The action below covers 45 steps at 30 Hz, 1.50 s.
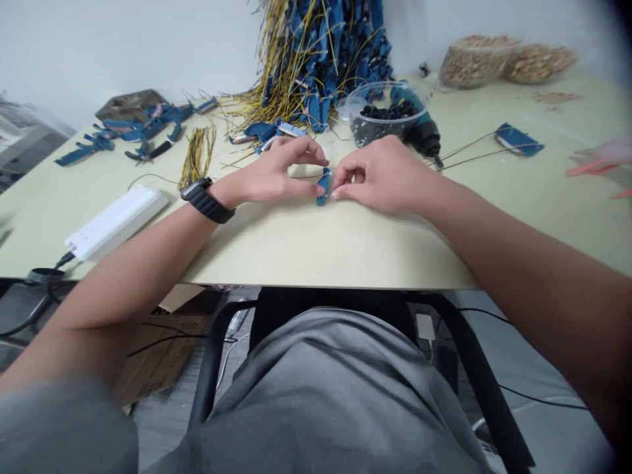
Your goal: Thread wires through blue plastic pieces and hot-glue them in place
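A small blue part (323, 186) stands on edge at the table's middle, with a thin wire running to it from the left. My left hand (284, 170) grips it by its two ends, thumb on the near end and fingertips on the far end. Close by on the right, my right hand (378, 174) is closed, thumb and forefinger pinched together beside the blue part. Whatever sits in that pinch is too small to make out. Just behind my left hand lie several more blue parts (259, 130) with wires.
Behind are a big heap of blue wired parts (316, 59), a clear tub of black pieces (388, 118) and a power drill (422, 125). Pliers (153, 151), a wire bundle (197, 155) and a white power strip (116, 224) lie left. Another person's hand (605, 155) with something red is far right.
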Each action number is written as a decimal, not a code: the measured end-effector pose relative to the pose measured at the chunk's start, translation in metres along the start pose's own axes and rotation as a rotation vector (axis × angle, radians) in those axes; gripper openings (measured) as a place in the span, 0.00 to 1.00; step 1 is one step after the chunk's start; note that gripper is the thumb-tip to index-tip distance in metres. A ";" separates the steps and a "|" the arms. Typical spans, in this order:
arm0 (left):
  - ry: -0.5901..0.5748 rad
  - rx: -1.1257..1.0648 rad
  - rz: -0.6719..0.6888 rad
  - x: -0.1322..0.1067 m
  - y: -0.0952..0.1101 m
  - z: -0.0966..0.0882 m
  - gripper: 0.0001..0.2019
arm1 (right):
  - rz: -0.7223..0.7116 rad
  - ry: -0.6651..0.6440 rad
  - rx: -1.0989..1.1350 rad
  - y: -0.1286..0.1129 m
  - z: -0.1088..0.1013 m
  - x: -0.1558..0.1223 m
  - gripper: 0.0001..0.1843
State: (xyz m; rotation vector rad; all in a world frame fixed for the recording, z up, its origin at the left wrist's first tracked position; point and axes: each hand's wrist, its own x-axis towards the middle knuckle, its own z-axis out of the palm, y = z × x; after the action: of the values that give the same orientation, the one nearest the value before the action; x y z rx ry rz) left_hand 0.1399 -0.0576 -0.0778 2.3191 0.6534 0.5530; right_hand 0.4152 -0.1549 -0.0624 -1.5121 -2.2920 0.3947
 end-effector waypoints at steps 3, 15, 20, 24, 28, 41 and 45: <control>0.002 0.174 -0.011 -0.004 0.002 0.000 0.44 | -0.008 0.009 0.025 -0.001 0.002 0.000 0.11; -0.039 0.303 -0.008 -0.005 -0.005 0.003 0.46 | -0.059 0.024 0.055 0.005 0.013 0.006 0.06; -0.045 0.291 -0.009 -0.004 -0.005 0.004 0.47 | -0.060 0.018 0.051 0.011 0.009 0.008 0.10; -0.073 0.286 -0.004 -0.004 -0.006 0.004 0.48 | -0.028 0.094 0.021 0.022 0.001 0.009 0.06; -0.106 0.269 0.027 -0.004 -0.005 0.003 0.49 | -0.020 0.133 0.022 0.032 -0.001 0.012 0.10; -0.155 0.249 0.058 -0.004 0.002 0.003 0.50 | -0.033 0.117 0.003 0.036 0.006 0.016 0.18; -0.156 0.259 0.059 -0.004 0.001 0.003 0.51 | -0.018 0.111 0.002 0.033 0.006 0.017 0.13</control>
State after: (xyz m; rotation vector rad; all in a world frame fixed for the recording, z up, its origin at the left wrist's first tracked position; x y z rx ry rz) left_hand 0.1386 -0.0615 -0.0800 2.5999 0.6138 0.3246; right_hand 0.4341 -0.1268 -0.0793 -1.4740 -2.2170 0.3001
